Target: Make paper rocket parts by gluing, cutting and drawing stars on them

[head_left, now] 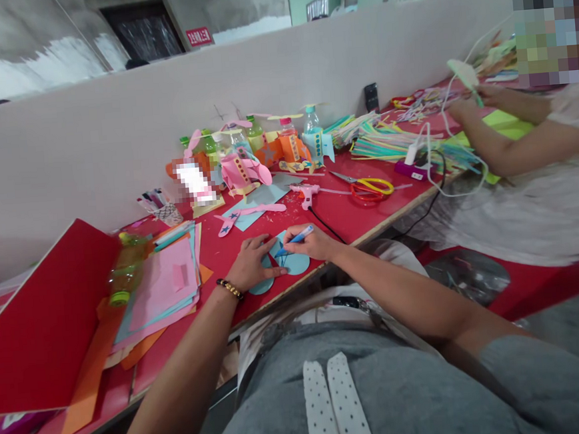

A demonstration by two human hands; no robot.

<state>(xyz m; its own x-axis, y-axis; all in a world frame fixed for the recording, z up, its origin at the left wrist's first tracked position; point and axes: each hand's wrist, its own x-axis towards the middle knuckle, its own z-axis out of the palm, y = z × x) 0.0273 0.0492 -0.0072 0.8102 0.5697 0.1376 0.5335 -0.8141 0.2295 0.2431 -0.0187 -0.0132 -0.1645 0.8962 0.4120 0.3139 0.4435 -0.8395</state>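
Near the table's front edge, my right hand (315, 243) grips a blue pen (298, 236), its tip down on a light blue paper cutout (296, 263) with rounded ends. Dark lines show on the paper near the tip. My left hand (247, 266) lies flat with its fingers spread, thumb and fingertips pressing on the blue paper. Another rounded part of light blue paper (261, 287) shows beneath this palm; whether it joins the first piece I cannot tell. Just beyond my hands are pink paper strips (263, 209) with a blue star, partly over a blue sheet (249, 219).
Behind stand several bottles dressed in coloured paper (288, 143). A pink glue gun (308, 193) and yellow-red scissors (371, 188) lie to the right. Left are stacked papers (159, 281), a green bottle (126, 270) and a red board (52, 322). A co-worker's hands (471, 106) hold green paper.
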